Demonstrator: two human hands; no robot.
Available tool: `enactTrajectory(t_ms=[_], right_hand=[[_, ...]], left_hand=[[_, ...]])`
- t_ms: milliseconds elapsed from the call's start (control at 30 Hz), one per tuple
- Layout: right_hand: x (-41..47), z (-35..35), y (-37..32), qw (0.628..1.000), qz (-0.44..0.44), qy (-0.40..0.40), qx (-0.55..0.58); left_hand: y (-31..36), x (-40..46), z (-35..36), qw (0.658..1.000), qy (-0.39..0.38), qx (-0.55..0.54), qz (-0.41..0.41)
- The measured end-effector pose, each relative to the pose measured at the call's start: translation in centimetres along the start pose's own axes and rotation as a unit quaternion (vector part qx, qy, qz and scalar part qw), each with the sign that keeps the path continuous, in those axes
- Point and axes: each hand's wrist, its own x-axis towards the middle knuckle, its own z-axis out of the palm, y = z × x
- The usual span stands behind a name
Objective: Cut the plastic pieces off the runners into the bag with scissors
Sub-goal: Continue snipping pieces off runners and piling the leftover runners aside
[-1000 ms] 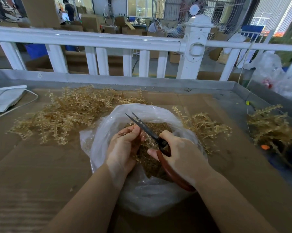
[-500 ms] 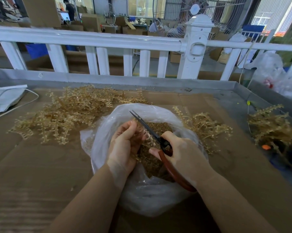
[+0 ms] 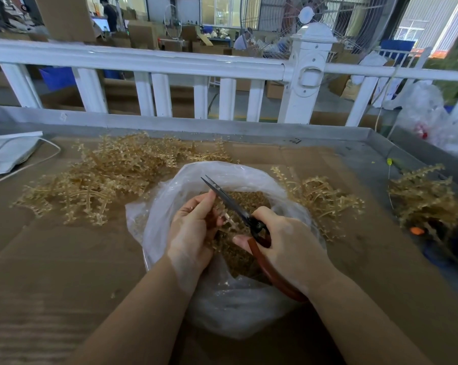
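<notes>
scissors (image 3: 238, 210) gripped in right hand (image 3: 288, 246); left hand (image 3: 193, 230) fingers pinch runner (image 3: 229, 219), mostly hidden, over bag (image 3: 222, 312).

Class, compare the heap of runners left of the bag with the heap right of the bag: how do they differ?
The left heap is larger and spreads wide; the right heap is smaller and compact. The left heap reaches behind the bag; the right heap lies only beside it. Both are pale golden plastic runners lying on the cardboard.
</notes>
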Motion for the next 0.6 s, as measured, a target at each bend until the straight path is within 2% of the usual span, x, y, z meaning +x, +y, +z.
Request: enactTrajectory(t_ms=[367, 600], right_hand=[[0.27, -0.14, 0.2, 1.0, 0.007, -0.018, -0.013], [0.42, 0.1, 0.44, 0.999, 0.007, -0.01, 0.03]], left_hand=[[-0.35, -0.1, 0.19, 1.0, -0.001, 0.02, 0.01], [-0.31, 0.06, 0.08, 1.0, 0.001, 0.021, 0.002]])
